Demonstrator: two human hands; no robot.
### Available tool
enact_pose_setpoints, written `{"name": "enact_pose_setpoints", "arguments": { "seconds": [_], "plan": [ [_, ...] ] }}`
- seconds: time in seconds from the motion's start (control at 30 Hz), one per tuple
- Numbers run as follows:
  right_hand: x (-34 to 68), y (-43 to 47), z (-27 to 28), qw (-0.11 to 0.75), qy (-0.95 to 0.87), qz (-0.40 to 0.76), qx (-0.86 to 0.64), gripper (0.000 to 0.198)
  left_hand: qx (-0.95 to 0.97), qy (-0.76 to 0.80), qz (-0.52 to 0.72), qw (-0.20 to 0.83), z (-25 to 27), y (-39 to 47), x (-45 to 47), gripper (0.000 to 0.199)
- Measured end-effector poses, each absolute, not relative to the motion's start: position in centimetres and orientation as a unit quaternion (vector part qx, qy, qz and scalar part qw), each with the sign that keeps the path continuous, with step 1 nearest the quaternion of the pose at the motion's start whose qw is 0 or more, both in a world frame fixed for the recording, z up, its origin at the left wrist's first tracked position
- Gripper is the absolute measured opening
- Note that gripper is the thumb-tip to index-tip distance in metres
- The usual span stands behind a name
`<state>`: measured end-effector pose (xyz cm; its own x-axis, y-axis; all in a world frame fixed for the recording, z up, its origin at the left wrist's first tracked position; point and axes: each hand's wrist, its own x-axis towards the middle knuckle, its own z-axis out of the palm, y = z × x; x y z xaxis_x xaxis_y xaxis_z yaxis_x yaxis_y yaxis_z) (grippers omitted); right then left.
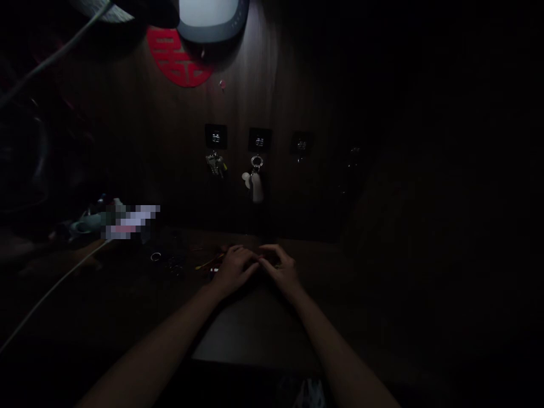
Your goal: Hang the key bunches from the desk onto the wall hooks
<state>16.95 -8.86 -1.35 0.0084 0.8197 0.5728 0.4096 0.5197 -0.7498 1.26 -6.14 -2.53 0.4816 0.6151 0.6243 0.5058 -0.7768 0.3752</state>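
Note:
In very dim light, my left hand and my right hand meet over the dark wooden shelf top. Both have bent fingers, with thumbs and fingertips drawn together between them. Anything pinched at that spot is too small and dark to name. Just left of my left hand lie a thin yellow stick-like item and a small red-and-white object. My left hand partly covers the other small things there.
A ring lies farther left, near a blurred white packet and a white cable. On the wooden back panel hang a bunch of keys and a key fob. A lamp shines above a red paper cutout.

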Motion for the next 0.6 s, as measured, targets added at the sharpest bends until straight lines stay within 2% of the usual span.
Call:
{"name": "enact_pose_setpoints", "arguments": {
  "seconds": [0.23, 0.43, 0.6],
  "plan": [
    [16.9, -8.9, -1.2, 0.565, -0.644, 0.279, -0.434, 0.025, 0.812, 0.362, 0.449, 0.090, -1.2, -7.0, 1.2, 0.015],
    [16.2, -9.0, -1.8, 0.508, -0.634, 0.432, -0.393, 0.038, 0.790, 0.353, 0.492, 0.090, -1.0, -7.1, 1.2, 0.012],
    [15.9, -8.8, -1.7, 0.550, -0.574, 0.444, -0.414, 0.028, 0.787, 0.371, 0.490, 0.065, -0.9, -7.1, 1.2, 0.012]
  ]
}}
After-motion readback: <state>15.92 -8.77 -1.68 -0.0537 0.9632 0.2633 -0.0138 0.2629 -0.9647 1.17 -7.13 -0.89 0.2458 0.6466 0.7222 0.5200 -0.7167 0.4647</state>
